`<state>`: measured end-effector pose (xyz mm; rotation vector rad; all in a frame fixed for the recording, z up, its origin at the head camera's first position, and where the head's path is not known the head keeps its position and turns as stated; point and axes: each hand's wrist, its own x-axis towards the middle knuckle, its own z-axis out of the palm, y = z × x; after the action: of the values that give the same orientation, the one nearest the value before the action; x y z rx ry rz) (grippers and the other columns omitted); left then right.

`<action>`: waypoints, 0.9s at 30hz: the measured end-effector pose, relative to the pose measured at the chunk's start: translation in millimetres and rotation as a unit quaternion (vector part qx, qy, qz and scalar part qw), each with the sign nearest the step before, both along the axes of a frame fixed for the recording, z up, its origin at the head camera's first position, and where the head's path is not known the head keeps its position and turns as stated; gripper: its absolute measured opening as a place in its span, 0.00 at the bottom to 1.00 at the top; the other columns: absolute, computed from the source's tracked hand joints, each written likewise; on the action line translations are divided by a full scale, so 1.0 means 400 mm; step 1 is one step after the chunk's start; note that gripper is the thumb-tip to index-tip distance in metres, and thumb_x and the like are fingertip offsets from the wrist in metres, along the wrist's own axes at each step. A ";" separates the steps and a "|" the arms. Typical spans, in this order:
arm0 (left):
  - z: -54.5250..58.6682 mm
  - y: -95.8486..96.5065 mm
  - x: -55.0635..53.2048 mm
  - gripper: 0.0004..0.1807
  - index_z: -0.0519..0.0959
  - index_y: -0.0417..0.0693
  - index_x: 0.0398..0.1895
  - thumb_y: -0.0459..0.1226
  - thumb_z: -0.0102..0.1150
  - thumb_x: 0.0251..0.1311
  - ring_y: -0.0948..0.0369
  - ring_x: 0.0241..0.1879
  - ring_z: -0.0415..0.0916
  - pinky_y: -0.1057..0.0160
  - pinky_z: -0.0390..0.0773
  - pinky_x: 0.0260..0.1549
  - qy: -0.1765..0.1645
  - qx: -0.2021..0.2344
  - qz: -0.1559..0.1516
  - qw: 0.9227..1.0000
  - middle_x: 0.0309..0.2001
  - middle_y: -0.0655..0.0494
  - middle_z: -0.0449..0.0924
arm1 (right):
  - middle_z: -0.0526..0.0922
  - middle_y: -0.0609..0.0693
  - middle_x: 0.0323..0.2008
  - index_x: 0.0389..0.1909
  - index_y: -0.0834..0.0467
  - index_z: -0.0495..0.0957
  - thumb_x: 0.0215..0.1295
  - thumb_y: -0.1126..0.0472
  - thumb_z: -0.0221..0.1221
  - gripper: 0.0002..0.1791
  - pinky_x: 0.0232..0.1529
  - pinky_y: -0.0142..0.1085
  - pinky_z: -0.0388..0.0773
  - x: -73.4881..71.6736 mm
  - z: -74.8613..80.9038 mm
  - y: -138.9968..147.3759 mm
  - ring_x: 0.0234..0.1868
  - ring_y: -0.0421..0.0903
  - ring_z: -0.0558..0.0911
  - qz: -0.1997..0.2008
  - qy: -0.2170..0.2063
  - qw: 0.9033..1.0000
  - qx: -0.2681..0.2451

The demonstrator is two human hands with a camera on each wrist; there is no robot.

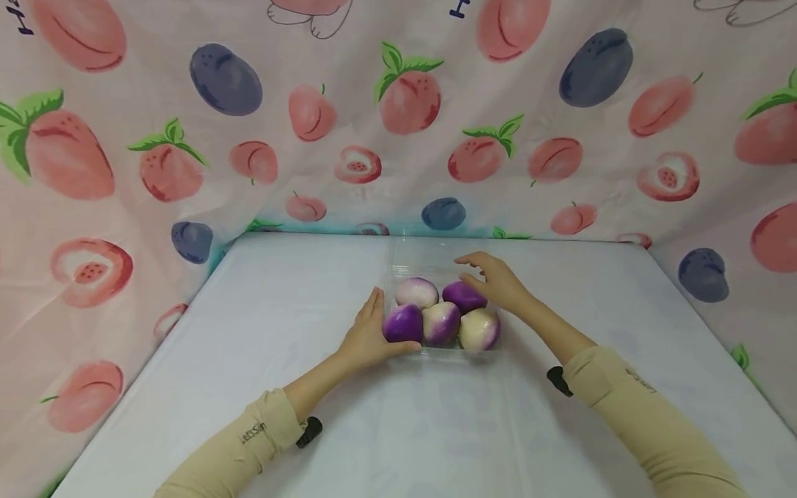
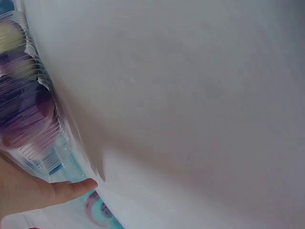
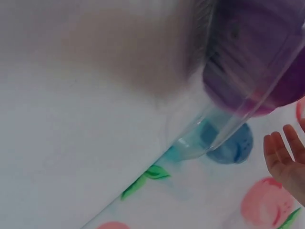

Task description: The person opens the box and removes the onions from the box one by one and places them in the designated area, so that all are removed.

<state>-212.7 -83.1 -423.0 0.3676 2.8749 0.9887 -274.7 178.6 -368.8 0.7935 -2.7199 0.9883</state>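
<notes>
The left hand [image 1: 366, 339] spreads wide, straight-fingered, around the near-left corner of a clear box [image 1: 445, 353] on the white table [image 1: 411, 429]. Five rounded purple-and-cream pieces [image 1: 441, 324] sit inside. The right hand [image 1: 498, 280], loosely parted, is at the far-right corner; whether it touches, I can't tell.

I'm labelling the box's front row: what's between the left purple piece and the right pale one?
In the head view, a cream-and-purple piece sits between the purple piece and the pale one.

"H" [image 1: 459, 8] on backdrop [image 1: 357, 69], blurred sleeve lettering [image 1: 253, 434]
</notes>
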 end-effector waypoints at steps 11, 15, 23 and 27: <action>0.010 0.006 -0.009 0.70 0.36 0.39 0.74 0.64 0.67 0.40 0.44 0.74 0.37 0.42 0.53 0.68 -0.020 0.011 -0.006 1.000 0.76 0.45 0.32 | 0.76 0.62 0.57 0.57 0.67 0.72 0.62 0.64 0.59 0.22 0.59 0.52 0.71 0.065 0.008 -0.079 0.54 0.58 0.77 0.148 0.032 0.987 0.062; 0.000 0.005 -0.011 0.71 0.36 0.38 0.74 0.65 0.67 0.39 0.42 0.74 0.38 0.40 0.54 0.66 -0.020 0.007 -0.005 1.000 0.76 0.45 0.31 | 0.73 0.64 0.60 0.59 0.68 0.70 0.62 0.65 0.59 0.24 0.59 0.51 0.71 0.071 0.001 -0.097 0.56 0.58 0.76 0.183 0.009 0.980 0.074; -0.006 0.007 -0.003 0.70 0.37 0.37 0.74 0.65 0.67 0.39 0.41 0.73 0.39 0.39 0.55 0.66 -0.012 0.003 -0.012 1.000 0.76 0.44 0.32 | 0.71 0.65 0.61 0.61 0.70 0.67 0.61 0.66 0.61 0.28 0.54 0.46 0.76 0.057 -0.009 -0.124 0.55 0.59 0.78 0.251 -0.054 0.964 0.063; -0.002 0.004 0.001 0.70 0.37 0.37 0.74 0.65 0.67 0.40 0.41 0.73 0.38 0.39 0.54 0.66 -0.009 0.006 -0.009 1.000 0.76 0.43 0.32 | 0.75 0.63 0.59 0.60 0.70 0.68 0.60 0.66 0.62 0.28 0.55 0.44 0.76 0.049 -0.003 -0.139 0.57 0.57 0.78 0.266 -0.047 0.960 0.074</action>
<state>-212.3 -81.6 -423.6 0.3821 2.8460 1.0021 -255.1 122.9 -369.9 1.6049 -2.7365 0.9289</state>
